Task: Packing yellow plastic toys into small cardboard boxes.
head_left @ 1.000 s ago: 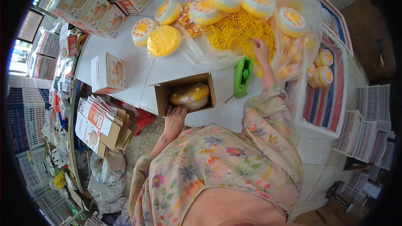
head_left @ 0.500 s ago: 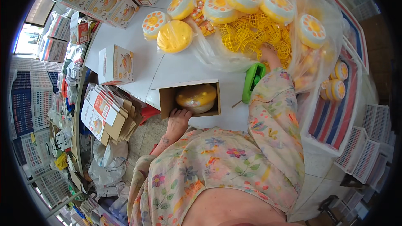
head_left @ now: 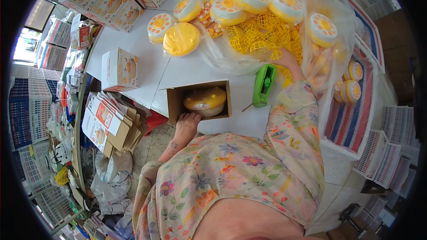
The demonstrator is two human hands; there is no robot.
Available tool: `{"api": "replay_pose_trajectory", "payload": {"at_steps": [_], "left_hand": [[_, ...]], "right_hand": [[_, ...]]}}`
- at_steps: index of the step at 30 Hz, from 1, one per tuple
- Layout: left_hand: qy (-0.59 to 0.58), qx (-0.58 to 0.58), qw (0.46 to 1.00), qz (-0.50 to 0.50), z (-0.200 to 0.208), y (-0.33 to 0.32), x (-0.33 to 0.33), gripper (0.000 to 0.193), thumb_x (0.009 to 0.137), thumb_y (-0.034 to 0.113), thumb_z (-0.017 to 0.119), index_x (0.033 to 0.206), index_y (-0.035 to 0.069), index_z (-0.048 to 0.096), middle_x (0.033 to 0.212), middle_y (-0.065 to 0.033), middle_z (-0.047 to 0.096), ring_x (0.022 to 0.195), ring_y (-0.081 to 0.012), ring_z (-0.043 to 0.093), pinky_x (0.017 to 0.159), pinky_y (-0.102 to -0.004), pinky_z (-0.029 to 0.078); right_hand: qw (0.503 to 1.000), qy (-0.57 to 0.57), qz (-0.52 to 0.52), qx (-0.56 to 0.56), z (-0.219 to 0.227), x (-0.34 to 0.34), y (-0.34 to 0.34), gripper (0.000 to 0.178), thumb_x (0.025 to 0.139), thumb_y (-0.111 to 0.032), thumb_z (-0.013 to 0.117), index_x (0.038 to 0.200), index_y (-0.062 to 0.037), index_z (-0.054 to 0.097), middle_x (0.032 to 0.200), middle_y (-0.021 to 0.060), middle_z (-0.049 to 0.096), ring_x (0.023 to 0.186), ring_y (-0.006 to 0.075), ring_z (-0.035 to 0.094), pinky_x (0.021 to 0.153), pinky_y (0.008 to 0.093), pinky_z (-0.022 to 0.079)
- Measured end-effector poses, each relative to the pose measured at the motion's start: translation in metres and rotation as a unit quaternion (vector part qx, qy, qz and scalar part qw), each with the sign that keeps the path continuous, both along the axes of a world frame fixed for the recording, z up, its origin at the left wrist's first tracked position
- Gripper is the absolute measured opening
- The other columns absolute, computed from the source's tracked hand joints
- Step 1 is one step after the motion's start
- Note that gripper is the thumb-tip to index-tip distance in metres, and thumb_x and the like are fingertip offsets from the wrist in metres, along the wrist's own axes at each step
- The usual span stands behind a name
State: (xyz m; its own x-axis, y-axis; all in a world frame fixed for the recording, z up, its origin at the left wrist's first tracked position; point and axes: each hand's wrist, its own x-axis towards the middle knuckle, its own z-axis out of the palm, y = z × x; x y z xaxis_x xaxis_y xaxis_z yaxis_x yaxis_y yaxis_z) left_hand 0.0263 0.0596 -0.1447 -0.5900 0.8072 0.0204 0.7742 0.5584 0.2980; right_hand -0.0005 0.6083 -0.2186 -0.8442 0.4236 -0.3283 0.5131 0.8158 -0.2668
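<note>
My left hand [head_left: 187, 125] curls its fingers over the near left edge of an open cardboard box [head_left: 175, 104] lying on its side at the table's front. Inside the box sits a round yellow and white item [head_left: 205, 101] in clear wrap. Farther right, my right hand [head_left: 288, 59] is at the near edge of a heap of yellow plastic lattice pieces [head_left: 242, 40] on a clear plastic bag [head_left: 222, 63]. Its fingers close on one of the pieces, a yellow lattice piece [head_left: 276, 54]. Just below this hand stands a green tape dispenser [head_left: 263, 86].
Several wrapped yellow and white round items [head_left: 181, 39] lie around the heap. A closed printed box [head_left: 120, 69] stands at left, with stacked boxes [head_left: 95, 0] behind. Flattened cartons [head_left: 109, 124] are piled beside the table's left edge. A striped tray [head_left: 344, 126] is at right.
My right hand has drawn back slightly toward me from the heap, and a lattice piece now shows at its fingers. My left hand stays on the box. The whole view has shifted slightly.
</note>
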Motion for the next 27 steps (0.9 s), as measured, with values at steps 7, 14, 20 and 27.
{"api": "replay_pose_trajectory", "payload": {"at_steps": [7,14,20,27], "left_hand": [[-0.069,-0.008,0.998,0.001,0.017,0.003,-0.004,0.019,0.084,0.015,0.065,0.1,0.004,0.063,0.093,-0.0128,0.063,0.089,-0.0323,0.061,0.081,-0.0426,0.047],[-0.228,0.148,0.96,0.067,0.053,0.002,-0.001,0.029,0.086,0.017,0.069,0.109,0.002,0.061,0.102,-0.0138,0.067,0.101,-0.0306,0.063,0.089,-0.043,0.048],[-0.415,0.394,0.818,-0.063,0.09,0.038,0.006,0.043,0.097,0.014,0.06,0.133,0.002,0.04,0.128,-0.0128,0.059,0.099,-0.0243,0.065,0.081,-0.0398,0.056],[-0.603,0.349,0.714,0.066,0.086,0.02,0.019,0.04,0.103,0.015,0.046,0.14,0.008,0.032,0.129,-0.0107,0.051,0.088,-0.019,0.066,0.069,-0.03,0.057]], "right_hand": [[0.961,0.192,-0.173,-0.096,0.049,0.037,0.044,0.091,0.071,-0.051,0.079,0.136,0.0029,0.046,0.127,0.0215,0.059,0.116,0.0317,0.059,0.098,0.0372,0.046],[0.866,0.294,0.088,-0.394,0.229,0.048,-0.106,0.078,0.071,-0.042,0.084,0.129,-0.0041,0.049,0.121,0.006,0.056,0.112,0.0163,0.055,0.097,0.0308,0.044],[0.684,0.324,0.16,-0.634,0.217,0.069,-0.275,0.071,0.078,-0.029,0.08,0.133,-0.0045,0.043,0.124,0.0043,0.052,0.113,0.0119,0.052,0.097,0.0278,0.044],[0.603,0.386,-0.005,-0.698,0.178,0.075,-0.345,0.084,0.078,-0.023,0.081,0.145,-0.0029,0.034,0.13,0.0073,0.049,0.12,0.0164,0.051,0.103,0.032,0.043]]}}
